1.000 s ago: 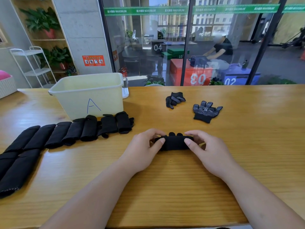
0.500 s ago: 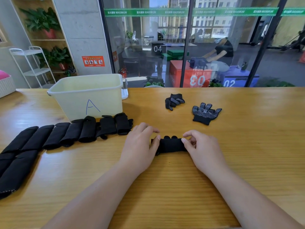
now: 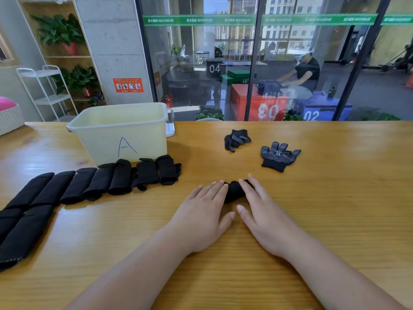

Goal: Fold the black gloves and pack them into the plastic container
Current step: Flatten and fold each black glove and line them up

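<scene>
A folded black glove [image 3: 234,191] lies on the wooden table [image 3: 335,198] at the centre, mostly covered. My left hand [image 3: 203,213] and my right hand [image 3: 263,213] rest flat on its two ends with fingers stretched out, pressing it down. A row of several folded black gloves [image 3: 100,182] runs along the left, ending in front of the pale plastic container [image 3: 120,130] marked "A". Two loose dotted gloves lie farther back: a crumpled glove [image 3: 237,139] and a flat glove [image 3: 279,156].
A glass wall runs along the table's far edge; a person sits beyond it. A white rack [image 3: 47,90] and plant shelves stand at the back left. A small white object [image 3: 171,124] sits by the container's right side.
Both hands went from pinching the glove's ends to lying flat over it, moving closer together. The visible part of the glove became shorter.
</scene>
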A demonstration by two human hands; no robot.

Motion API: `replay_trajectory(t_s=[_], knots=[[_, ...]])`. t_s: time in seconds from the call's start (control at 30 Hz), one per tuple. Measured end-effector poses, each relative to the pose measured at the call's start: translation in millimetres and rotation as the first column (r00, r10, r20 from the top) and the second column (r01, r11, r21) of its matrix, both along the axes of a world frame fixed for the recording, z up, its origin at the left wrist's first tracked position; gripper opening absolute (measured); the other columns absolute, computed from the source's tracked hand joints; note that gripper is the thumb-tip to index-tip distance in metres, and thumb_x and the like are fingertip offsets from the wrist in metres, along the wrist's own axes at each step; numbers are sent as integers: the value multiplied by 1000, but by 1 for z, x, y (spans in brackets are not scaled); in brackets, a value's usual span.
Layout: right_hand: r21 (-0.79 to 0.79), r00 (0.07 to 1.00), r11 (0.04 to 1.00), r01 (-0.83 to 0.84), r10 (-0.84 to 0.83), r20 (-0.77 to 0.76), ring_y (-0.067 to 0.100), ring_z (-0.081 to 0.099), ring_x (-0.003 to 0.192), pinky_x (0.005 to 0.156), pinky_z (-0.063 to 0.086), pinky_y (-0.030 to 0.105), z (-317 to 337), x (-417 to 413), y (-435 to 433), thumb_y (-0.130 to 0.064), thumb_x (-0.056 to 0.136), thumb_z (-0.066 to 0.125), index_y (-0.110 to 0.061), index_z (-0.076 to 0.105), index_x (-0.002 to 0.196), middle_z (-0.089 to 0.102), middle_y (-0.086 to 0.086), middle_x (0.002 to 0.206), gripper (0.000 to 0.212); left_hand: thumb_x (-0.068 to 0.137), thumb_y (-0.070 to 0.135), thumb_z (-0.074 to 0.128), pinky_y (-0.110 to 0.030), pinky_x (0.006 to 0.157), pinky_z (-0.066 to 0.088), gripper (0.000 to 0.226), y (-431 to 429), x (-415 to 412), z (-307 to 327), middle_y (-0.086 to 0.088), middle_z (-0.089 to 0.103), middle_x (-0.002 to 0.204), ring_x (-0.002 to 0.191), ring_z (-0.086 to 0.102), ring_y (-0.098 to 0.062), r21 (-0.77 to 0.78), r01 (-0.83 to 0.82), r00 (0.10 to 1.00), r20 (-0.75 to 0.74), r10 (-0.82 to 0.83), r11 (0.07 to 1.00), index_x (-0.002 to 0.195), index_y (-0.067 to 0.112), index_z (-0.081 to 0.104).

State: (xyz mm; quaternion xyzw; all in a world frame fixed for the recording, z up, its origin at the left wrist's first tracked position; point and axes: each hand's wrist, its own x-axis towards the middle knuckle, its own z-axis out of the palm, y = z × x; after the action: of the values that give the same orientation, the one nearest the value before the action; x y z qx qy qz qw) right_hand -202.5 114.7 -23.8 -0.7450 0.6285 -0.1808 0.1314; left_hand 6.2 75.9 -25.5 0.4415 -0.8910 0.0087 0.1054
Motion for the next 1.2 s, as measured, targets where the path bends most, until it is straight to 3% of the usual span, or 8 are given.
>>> replay_trajectory(t_s=[0.1, 0.17, 0.37, 0.57, 0.67, 0.77, 0.97, 1.2], knots=[[-45, 978, 995, -87, 77, -193, 4, -18, 160, 133, 8, 36, -1, -1, -9, -54, 111, 27, -33, -3, 170, -23, -15, 174, 69, 109, 60, 27, -43, 134, 9, 76, -5, -1, -1, 3, 9, 179, 165, 3, -12, 17, -4, 1000, 18, 4, 1000, 171, 20, 8], [1, 969, 992, -128, 125, -215, 2, -18, 160, 134, 5, 38, -2, -3, -15, -53, 112, 26, -34, -5, 169, -21, -16, 174, 69, 109, 56, 29, -43, 134, 8, 75, -8, -1, -2, 3, 7, 179, 165, 2, -12, 28, -2, 1000, 24, 1, 1000, 171, 20, 8], [-102, 988, 985, -140, 133, -77, 4, 13, 160, 130, 23, 39, -5, -9, -19, -36, 113, 34, -37, 27, 167, 21, -17, 174, 54, 109, 44, 36, -40, 134, 6, 66, -15, 8, 0, 5, 17, 178, 165, 3, -12, -2, 17, 1000, -8, -17, 1000, 170, 22, 21], [-139, 984, 978, -156, 166, 67, -1, 57, 114, 99, 50, 30, 9, 4, -13, -18, 105, 52, -42, 73, 129, 64, -29, 124, 40, 109, 39, 41, -45, 127, 28, 48, -13, 41, 12, 12, 47, 157, 153, 28, -13, -31, -6, 992, -124, 2, 1000, 153, 31, 56], [-118, 960, 967, -228, 243, 137, 2, 65, 97, 86, 55, 30, 11, 26, -13, -16, 99, 62, -45, 77, 118, 67, -25, 109, 38, 106, 41, 43, -42, 117, 40, 44, -7, 61, 14, 16, 53, 139, 137, 38, -12, -3, -42, 983, -180, 41, 999, 144, 32, 65], [-129, 941, 950, -285, 303, 151, 1, 61, 105, 91, 53, 32, 9, 52, -17, -24, 98, 66, -48, 76, 114, 64, -24, 114, 31, 106, 41, 50, -39, 112, 42, 39, 2, 82, 18, 16, 54, 130, 127, 44, -11, -4, -77, 976, -203, 75, 997, 137, 32, 70], [-99, 924, 935, -342, 353, 145, -1, 51, 131, 112, 43, 29, 13, 108, -20, -30, 104, 61, -46, 65, 136, 54, -29, 141, 36, 102, 38, 60, -32, 107, 48, 36, 22, 128, 28, 17, 60, 133, 122, 56, -8, 48, -122, 972, -197, 129, 991, 135, 29, 69], [-92, 880, 894, -438, 447, 161, 1, 52, 129, 108, 42, 24, 11, 177, -16, -32, 104, 63, -40, 66, 137, 54, -25, 141, 34, 102, 29, 58, -33, 108, 48, 41, 49, 187, 30, 15, 59, 140, 127, 56, -11, 45, -281, 936, -208, 284, 959, 143, 30, 63]])
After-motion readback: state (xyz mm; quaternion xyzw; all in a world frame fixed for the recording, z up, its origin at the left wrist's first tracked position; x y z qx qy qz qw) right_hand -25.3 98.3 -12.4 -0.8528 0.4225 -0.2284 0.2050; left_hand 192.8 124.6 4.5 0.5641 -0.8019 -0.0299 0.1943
